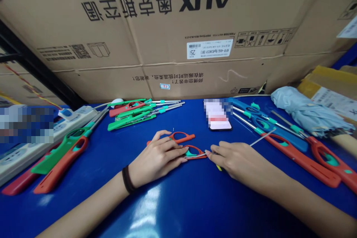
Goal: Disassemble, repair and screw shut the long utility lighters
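In the head view, my left hand [160, 156], with a dark band at its wrist, is closed on an orange lighter casing half [203, 153] lying on the blue table. A teal trigger [190, 152] sits in its loop. Just beyond, a second orange casing half [184, 137] is partly covered by my left fingers. My right hand [234, 158] pinches at the casing's right end, fingers closed. A thin silvery rod [263, 136] sticks out behind my right hand, and a small yellow piece [219, 167] shows below its fingers; how both are held is hidden.
Green and red lighter parts [134, 115] lie at back left. More lighters flank the left [61, 160] and right [301, 158]. A phone [220, 124] lies behind my right hand. A power strip [75, 119], a folded umbrella [292, 100] and a large cardboard box [167, 44] border the table.
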Demonstrator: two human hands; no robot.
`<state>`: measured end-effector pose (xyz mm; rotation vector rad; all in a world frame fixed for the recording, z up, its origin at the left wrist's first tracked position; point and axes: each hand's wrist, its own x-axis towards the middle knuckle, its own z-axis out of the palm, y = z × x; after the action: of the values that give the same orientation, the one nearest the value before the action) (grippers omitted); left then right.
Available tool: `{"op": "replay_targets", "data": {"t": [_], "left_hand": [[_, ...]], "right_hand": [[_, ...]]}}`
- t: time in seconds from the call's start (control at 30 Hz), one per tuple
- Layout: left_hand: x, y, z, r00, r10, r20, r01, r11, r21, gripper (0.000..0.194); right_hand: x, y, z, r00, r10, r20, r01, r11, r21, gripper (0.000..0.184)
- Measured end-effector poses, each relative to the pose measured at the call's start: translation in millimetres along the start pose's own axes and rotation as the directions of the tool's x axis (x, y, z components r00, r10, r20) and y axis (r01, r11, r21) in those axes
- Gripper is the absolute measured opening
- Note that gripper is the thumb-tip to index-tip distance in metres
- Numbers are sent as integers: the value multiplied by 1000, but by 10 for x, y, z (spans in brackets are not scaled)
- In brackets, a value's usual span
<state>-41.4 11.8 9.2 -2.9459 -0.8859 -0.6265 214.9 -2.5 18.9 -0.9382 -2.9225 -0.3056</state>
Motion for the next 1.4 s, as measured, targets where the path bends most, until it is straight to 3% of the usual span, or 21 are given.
{"op": "replay_targets", "data": {"t": [0.13, 0.27, 0.43, 0.67, 1.03, 1.27, 1.4], "left_hand": [[-16, -15, -10, 1000, 9, -4, -9, 1000, 2, 25], [-29, -21, -15, 1000, 0, -8, 0, 1000, -5, 25], [-29, -25, -7, 1000, -2, -15, 1, 1000, -16, 24], [-23, -16, 9, 1000, -1, -17, 0, 1000, -25, 24], [-19, -23, 16, 1000, -9, -19, 8, 999, -43, 24], [-33, -22, 27, 1000, -11, -24, 9, 999, -49, 24], [-34, -25, 13, 1000, -20, -6, 19, 998, -63, 25]], "right_hand": [[-34, 93, -28, 998, 48, 38, -56, 969, 240, 37], [-97, 156, -33, 985, 165, 46, -166, 855, 492, 31], [-120, 158, 24, 962, 266, 60, -248, 760, 601, 24], [-94, 141, -15, 981, 187, 46, -178, 798, 576, 27], [-122, 117, 13, 978, 196, 74, -202, 790, 579, 37], [-115, 33, -44, 970, 181, 160, -231, 885, 403, 57], [-95, -23, -89, 959, 197, 203, -257, 907, 334, 46]]}}
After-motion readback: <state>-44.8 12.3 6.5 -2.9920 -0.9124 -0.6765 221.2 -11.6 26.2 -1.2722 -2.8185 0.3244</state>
